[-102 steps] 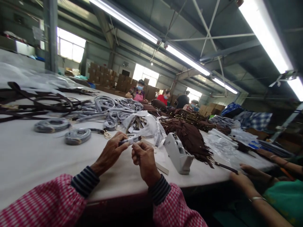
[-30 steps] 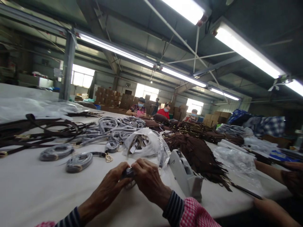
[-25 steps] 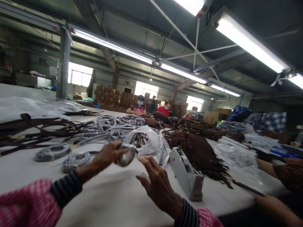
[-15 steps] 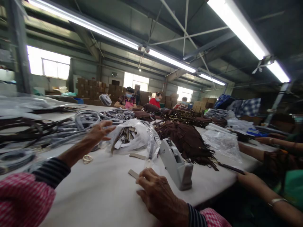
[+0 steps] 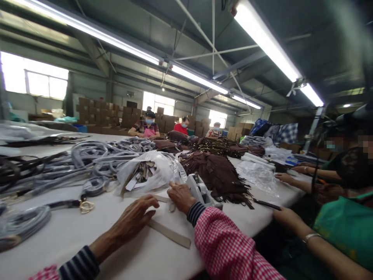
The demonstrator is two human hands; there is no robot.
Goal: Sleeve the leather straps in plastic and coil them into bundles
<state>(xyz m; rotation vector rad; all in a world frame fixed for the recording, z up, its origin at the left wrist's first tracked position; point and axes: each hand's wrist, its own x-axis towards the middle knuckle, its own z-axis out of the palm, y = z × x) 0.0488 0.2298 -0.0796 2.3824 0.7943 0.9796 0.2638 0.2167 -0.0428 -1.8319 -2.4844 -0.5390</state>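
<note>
My left hand [image 5: 134, 218] lies palm down on the white table [image 5: 87, 241], its fingertips on one end of a long beige strip [image 5: 170, 234]. My right hand [image 5: 181, 196] reaches forward to the grey tape dispenser [image 5: 201, 189]. Its fingers are curled and turned away from me, beside a clear plastic bag [image 5: 151, 175] that holds more beige strips. A second beige strip [image 5: 161, 198] lies between my two hands. A pile of grey straps [image 5: 99, 155] spreads behind the bag.
A coiled grey strap [image 5: 23, 225] and a gold clasp [image 5: 86, 206] lie at the left, with dark brown straps [image 5: 17, 167] beyond. A brown fringe heap [image 5: 218, 175] sits past the dispenser. A co-worker's arm [image 5: 303, 233] rests at the right; other people sit far back.
My left hand lifted a coiled grey strap, threw it toward the strap pile, then came down onto the beige strip. My right hand moved forward to the tape dispenser. My view swung right.
</note>
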